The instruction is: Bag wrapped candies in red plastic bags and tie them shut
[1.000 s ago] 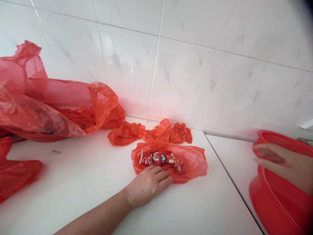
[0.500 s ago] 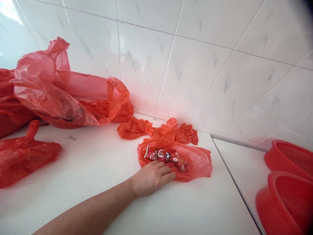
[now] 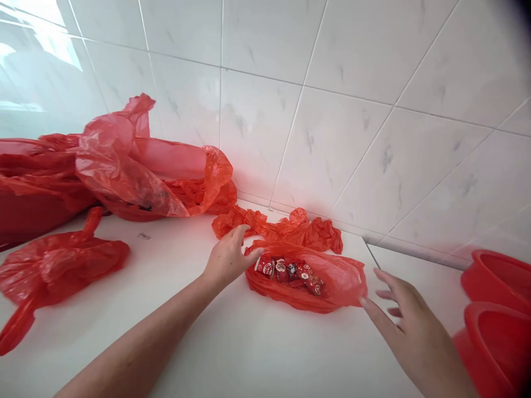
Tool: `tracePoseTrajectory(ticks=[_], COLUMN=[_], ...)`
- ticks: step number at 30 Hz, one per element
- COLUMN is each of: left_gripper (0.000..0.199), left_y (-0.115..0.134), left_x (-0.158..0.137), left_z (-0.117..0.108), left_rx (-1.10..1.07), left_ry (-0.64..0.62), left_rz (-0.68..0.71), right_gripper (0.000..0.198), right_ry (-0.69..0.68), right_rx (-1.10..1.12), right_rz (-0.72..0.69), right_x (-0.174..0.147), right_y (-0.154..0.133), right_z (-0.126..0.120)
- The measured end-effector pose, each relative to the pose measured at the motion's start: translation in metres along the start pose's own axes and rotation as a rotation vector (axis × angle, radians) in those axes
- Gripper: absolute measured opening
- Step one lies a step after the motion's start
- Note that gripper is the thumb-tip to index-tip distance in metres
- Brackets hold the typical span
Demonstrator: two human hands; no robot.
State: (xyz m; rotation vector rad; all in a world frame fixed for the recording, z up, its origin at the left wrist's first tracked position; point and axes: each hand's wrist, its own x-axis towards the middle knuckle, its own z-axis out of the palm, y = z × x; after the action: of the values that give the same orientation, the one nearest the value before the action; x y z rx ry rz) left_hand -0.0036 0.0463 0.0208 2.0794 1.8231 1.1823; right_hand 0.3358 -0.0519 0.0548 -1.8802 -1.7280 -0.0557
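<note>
A thin red plastic bag (image 3: 344, 276) lies opened out on the white surface. Several small red wrapped candies (image 3: 309, 276) sit inside it, toward its left end. At the bag's left edge is my left hand (image 3: 230, 254), thumb apart from the fingers and nothing held. My right hand (image 3: 404, 309) is by the bag's right end, fingers spread and empty, with the thumb tip close to the plastic; whether it touches I cannot tell. Just behind the bag, a crumpled strip of red plastic (image 3: 290, 229) lies along the wall.
A knotted red bag (image 3: 62, 265) lies at the left. Behind it, larger red bags (image 3: 124, 166) are heaped against the white tiled wall (image 3: 265, 110). Two red plastic baskets (image 3: 498, 282) stand at the right, past a seam in the white surface (image 3: 269, 348).
My left hand has lifted off the candies and moved to the bag's left edge, its fingers opening. My right hand has come into view at the right. The view has shifted slightly left.
</note>
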Motion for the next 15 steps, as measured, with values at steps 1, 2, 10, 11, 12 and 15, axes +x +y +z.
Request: tracePoseTrajectory(ticks=[1,2,10,11,12,15], left_gripper=[0.054,0.054,0.032,0.031,0.03,0.026], left_y=[-0.001,-0.001,0.027,0.037,0.048,0.077], left_x=[0.0,0.0,0.04,0.048,0.056,0.07], left_z=[-0.003,-0.005,-0.035,-0.043,-0.052,-0.074], left_rx=[-0.077,-0.182,-0.725,-0.776,-0.839,-1.034], left_ry=[-0.068,-0.133,-0.134,-0.092,-0.042,0.074], left_rz=[-0.078,-0.142,-0.2,-0.173,-0.135,0.009], right_gripper=[0.067,0.072,0.036,0.034,0.033,0.029], right_ry=[-0.001,-0.007,-0.224,-0.125,-0.018,0.203], right_rx=[0.012,0.012,0.539,0.693,0.845,1.193], right_rz=[0.023,0.062,0.372,0.401,0.422,0.387], right_x=[0.007,0.015,0.057,0.063,0.069,0.086], right_y=[-0.004,-0.005,0.018,0.014,0.009,-0.011], right_z=[0.013,0.026,0.046,0.037,0.028,0.003])
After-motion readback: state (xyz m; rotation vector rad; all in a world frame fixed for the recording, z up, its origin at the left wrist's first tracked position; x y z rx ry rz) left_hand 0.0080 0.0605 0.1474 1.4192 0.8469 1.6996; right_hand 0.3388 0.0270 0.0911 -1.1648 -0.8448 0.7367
